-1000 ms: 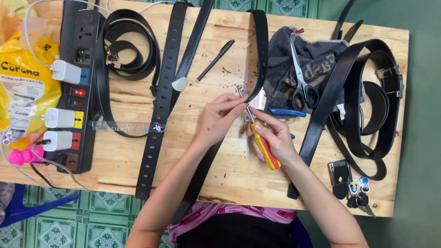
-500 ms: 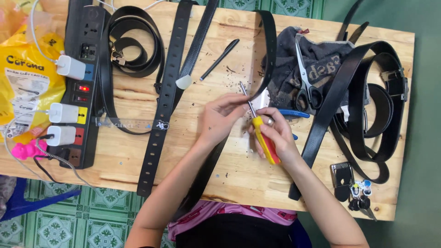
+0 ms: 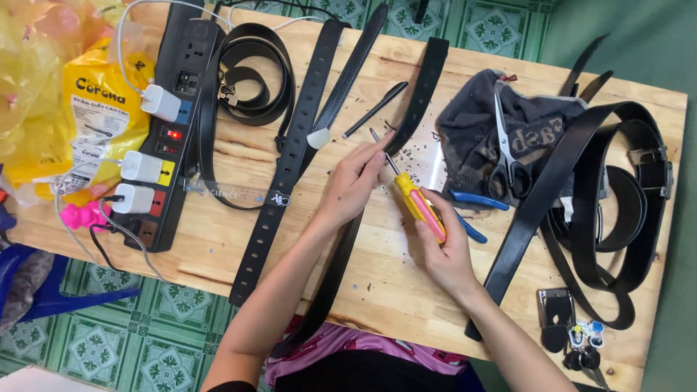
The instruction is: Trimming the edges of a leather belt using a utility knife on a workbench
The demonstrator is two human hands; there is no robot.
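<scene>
Right hand grips yellow-pink screwdriver; left hand pinches its metal shaft.

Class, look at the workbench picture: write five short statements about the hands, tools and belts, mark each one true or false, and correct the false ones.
1. The right hand grips a screwdriver with a yellow and pink handle. True.
2. The left hand rests on the power strip. False: it is at the screwdriver's metal shaft, over a black belt, well away from the strip.
3. The scissors lie on a dark grey cloth. True.
4. The wooden table holds only one belt. False: several black belts lie across it, some coiled.
5. White plugs sit in the power strip. True.
</scene>
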